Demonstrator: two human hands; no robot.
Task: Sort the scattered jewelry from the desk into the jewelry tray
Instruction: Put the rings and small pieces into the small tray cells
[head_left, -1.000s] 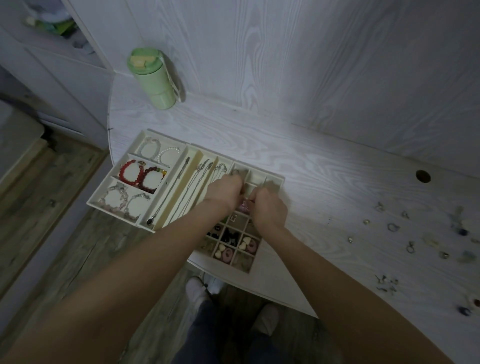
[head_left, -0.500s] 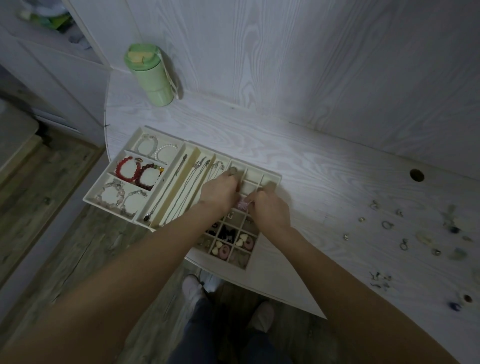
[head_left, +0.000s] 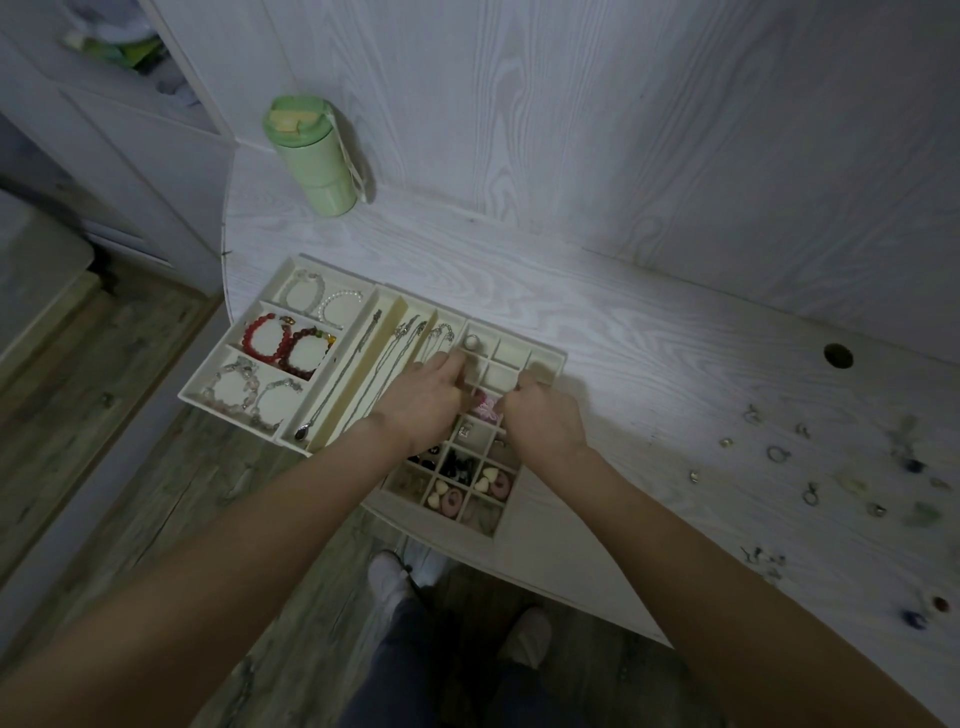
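Note:
The cream jewelry tray (head_left: 545, 358) lies at the desk's left end. Its left part holds bracelets (head_left: 283, 343), its middle slots hold necklaces (head_left: 358, 364), and its right part is a grid of small cells. Both hands hover over that grid. My left hand (head_left: 426, 400) has its fingertips in a cell just below a pearl-topped ring (head_left: 471, 342). My right hand (head_left: 545, 415) has curled fingers at the grid's right side; what they hold is hidden. A pink piece (head_left: 485, 408) lies in a cell between the hands. Scattered rings and earrings (head_left: 776, 453) lie on the desk far right.
A green bottle (head_left: 311, 156) stands at the back left by the wall. A round cable hole (head_left: 838, 356) sits in the desk (head_left: 649, 338) at the right. The desk's curved front edge runs just below the tray; my feet show on the wooden floor beneath.
My hands were pressed together over the pink piece; now they sit slightly apart and it shows between them. The view has shifted a little.

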